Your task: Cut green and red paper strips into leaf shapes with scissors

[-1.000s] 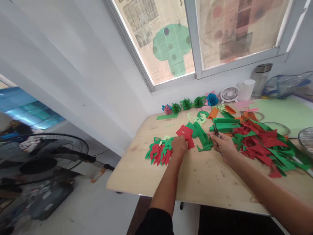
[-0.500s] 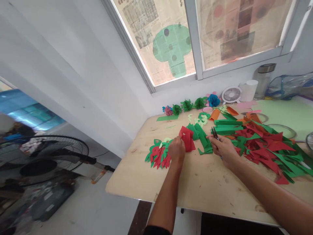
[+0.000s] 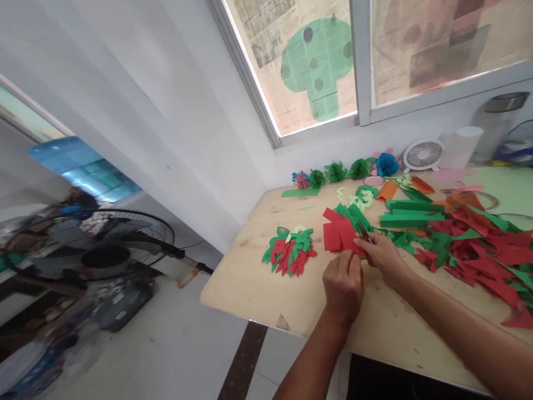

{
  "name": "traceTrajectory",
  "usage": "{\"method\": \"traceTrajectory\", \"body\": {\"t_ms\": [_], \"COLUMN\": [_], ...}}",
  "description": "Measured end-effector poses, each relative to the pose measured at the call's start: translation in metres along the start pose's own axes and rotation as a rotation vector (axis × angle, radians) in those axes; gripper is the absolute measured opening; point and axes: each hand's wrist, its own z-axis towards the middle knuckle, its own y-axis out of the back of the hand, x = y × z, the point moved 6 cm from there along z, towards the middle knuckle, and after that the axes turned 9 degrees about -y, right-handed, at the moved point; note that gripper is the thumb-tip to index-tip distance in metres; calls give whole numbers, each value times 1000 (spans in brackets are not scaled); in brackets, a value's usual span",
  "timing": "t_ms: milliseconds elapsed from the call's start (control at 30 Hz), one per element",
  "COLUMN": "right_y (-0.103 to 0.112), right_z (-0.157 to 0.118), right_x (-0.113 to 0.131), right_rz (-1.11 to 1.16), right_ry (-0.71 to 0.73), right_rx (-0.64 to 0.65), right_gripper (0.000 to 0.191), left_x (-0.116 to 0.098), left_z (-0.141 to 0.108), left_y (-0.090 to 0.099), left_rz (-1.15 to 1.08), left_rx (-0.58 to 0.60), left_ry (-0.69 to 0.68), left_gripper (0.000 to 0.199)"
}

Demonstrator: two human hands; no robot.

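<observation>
My left hand [image 3: 343, 286] is closed, its fingertips pinching the lower edge of a folded red paper piece [image 3: 348, 233]. Further red paper [image 3: 332, 239] lies just behind and left of it. My right hand [image 3: 385, 256] grips a small pair of dark-bladed scissors [image 3: 365, 232], the blades pointing up and left beside the red piece. Folded green paper [image 3: 353, 214] sits right behind the red. To the left of my hands, red and green leaf-shaped cutouts [image 3: 291, 253] are heaped on the wooden table [image 3: 250, 278].
Red and green scraps [image 3: 478, 250] spread over the table's right side, beside green strips [image 3: 412, 214]. Paper flowers [image 3: 336, 172] line the wall near a small white fan [image 3: 423, 155]. Beyond the table's left edge stands a large floor fan [image 3: 104, 255].
My left hand has moved from the red stack toward my right hand, with a red piece now between its fingers. The two hands are close together. The view has shifted left.
</observation>
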Motion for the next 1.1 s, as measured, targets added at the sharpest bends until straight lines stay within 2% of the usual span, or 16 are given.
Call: {"method": "traceTrajectory", "body": {"t_ms": [100,200,300,367,500,733,800,1000,1100], "right_y": [-1,-2,-1,2,8,14,16,22,22], "right_z": [3,7,10,12,16,20,22,27,26], "right_x": [-2,-2,1,2,1,-1,-1,3,2], "right_rz": [-40,-79,-107,-116,-117,-118,-113,-106,-80], "right_ry": [5,11,33,54,87,125,133,158,142], "right_rx": [9,28,32,22,19,31,18,-39,-47], "right_gripper": [27,28,27,25,28,35,36,38,38], "left_x": [5,31,53,59,61,63,61,58,59], "left_z": [2,4,7,12,23,40,40,42,47], "left_y": [10,14,-6,-21,-34,-39,-44,-51,-49], "left_rz": [-136,-353,-727,-916,-1037,-1119,-1144,-1128,-1129], "left_rx": [-59,-194,-171,-103,-31,-261,-259,-146,-227], "left_ry": [106,449,770,892,946,953,969,968,969], "left_gripper": [23,25,29,28,33,32,34,35,34]}}
